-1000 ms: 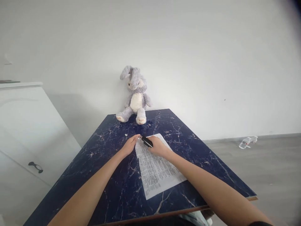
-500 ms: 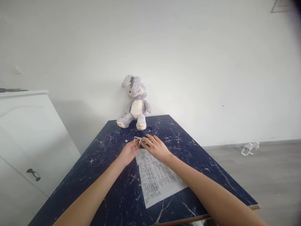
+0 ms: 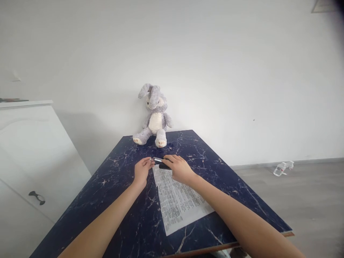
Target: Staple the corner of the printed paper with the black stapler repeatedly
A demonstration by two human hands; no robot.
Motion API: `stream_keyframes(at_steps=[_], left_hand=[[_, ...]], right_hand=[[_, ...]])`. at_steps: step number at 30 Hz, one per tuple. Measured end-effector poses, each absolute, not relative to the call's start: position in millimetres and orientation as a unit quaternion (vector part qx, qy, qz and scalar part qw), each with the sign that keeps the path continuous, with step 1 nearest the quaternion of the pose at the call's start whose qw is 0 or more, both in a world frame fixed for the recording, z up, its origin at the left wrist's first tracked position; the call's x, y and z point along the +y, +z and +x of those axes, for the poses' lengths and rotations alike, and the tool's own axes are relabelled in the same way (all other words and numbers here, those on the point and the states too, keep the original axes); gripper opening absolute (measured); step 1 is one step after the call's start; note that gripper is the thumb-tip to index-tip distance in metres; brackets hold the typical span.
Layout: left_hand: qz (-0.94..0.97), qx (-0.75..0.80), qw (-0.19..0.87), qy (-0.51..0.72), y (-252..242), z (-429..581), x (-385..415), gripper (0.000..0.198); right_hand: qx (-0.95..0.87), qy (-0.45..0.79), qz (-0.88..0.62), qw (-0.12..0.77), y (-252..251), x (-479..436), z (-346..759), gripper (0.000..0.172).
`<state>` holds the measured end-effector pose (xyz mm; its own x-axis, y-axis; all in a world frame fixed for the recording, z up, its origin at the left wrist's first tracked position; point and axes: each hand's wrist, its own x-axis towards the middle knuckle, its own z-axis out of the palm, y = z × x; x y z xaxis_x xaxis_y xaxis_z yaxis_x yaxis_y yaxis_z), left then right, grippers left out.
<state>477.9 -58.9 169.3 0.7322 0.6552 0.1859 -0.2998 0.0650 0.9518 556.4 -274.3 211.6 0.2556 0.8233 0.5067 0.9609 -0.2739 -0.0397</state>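
A small black and silver object, which looks like a stapler (image 3: 164, 166), is held above the far end of a printed sheet (image 3: 178, 204). My right hand (image 3: 180, 170) is closed round its right part. At its silver end (image 3: 157, 159), the fingertips of my left hand (image 3: 143, 171) are pinched together; whether they grip the silver part or something small is too fine to make out. The sheet lies flat on the dark blue marbled table (image 3: 129, 215), partly under my right forearm.
A grey plush rabbit (image 3: 156, 122) sits at the table's far edge against the wall. To the left stands a white cabinet (image 3: 34, 154) with a dark handle (image 3: 37, 197). Clear plastic items (image 3: 281, 168) lie on the floor at the right.
My left hand has drawn slightly left and its fingers have closed into a pinch. More of the silver part and the black body now shows between the hands.
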Motion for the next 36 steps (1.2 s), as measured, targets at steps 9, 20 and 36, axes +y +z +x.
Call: stream_keyframes(at_steps=[9, 20, 36], left_hand=[[0.783, 0.037, 0.482, 0.392, 200.3, 457.1, -78.0, 0.03], [0.823, -0.057, 0.464, 0.323, 200.8, 448.9, -101.5, 0.025], [0.934, 0.111, 0.254, 0.227, 160.3, 483.6, 27.2, 0.025]], right_hand=[[-0.597, 0.105, -0.75, 0.266, 232.0, -290.0, 571.5, 0.03], [-0.672, -0.136, -0.593, 0.421, 218.9, -284.3, 567.8, 0.023], [-0.298, -0.12, -0.885, 0.337, 162.8, -364.6, 713.3, 0.012]])
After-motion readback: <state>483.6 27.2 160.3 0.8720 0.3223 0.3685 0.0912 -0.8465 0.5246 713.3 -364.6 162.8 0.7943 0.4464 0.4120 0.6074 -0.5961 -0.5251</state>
